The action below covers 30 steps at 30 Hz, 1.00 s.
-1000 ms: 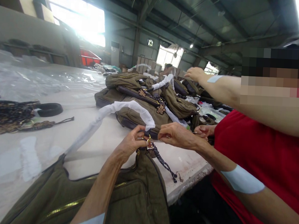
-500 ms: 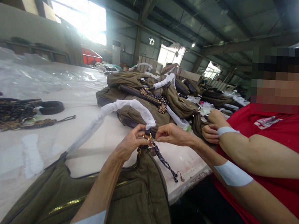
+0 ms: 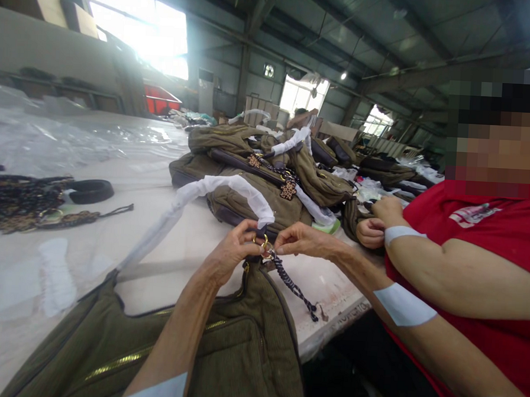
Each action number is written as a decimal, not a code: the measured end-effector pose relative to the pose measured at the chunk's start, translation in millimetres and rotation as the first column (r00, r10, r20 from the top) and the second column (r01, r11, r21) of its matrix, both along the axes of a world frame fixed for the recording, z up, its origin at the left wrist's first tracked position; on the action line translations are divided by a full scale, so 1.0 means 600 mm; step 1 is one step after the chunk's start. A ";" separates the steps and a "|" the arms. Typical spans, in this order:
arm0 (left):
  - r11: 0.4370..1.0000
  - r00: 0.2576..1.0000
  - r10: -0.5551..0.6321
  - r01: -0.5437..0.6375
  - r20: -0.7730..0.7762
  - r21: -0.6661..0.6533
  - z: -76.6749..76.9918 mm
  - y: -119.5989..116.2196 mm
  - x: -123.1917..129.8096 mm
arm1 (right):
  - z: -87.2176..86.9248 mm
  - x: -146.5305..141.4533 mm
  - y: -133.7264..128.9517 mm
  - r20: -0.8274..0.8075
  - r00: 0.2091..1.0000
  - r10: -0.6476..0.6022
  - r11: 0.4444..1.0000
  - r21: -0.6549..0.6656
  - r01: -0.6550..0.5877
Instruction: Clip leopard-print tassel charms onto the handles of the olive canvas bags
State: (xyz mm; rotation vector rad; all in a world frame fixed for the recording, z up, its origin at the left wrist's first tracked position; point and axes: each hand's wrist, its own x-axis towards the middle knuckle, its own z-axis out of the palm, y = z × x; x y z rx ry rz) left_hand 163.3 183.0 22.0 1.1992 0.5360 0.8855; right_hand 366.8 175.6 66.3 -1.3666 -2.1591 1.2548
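We are closing our left grip and right grip on the gold ring atop the olive canvas bag, at six o'clock on the counter, its braided strap dangling. At twelve o'clock, other bags are already wearing charm-hung straps; we are reading no lettering.

The olive bag runs off-frame (base unseen)

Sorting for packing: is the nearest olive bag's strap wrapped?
Wrapped: a white plastic sleeve covers the strap of the olive canvas bag, from its corner up to a gold ring by the left hand.
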 end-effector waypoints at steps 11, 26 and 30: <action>0.996 0.997 0.042 -0.048 -0.069 -0.077 -0.005 0.003 -0.001 | -0.040 0.008 -0.003 -0.254 0.956 -0.145 0.988 -0.094 0.125; 0.982 0.985 0.064 -0.091 -0.162 -0.167 -0.013 0.010 -0.001 | -0.068 -0.007 -0.023 -0.139 0.976 -0.169 0.933 0.297 0.204; 0.974 0.981 0.075 -0.111 -0.178 -0.200 -0.016 0.011 0.001 | -0.050 -0.013 -0.044 -0.061 0.993 -0.105 0.785 0.608 0.120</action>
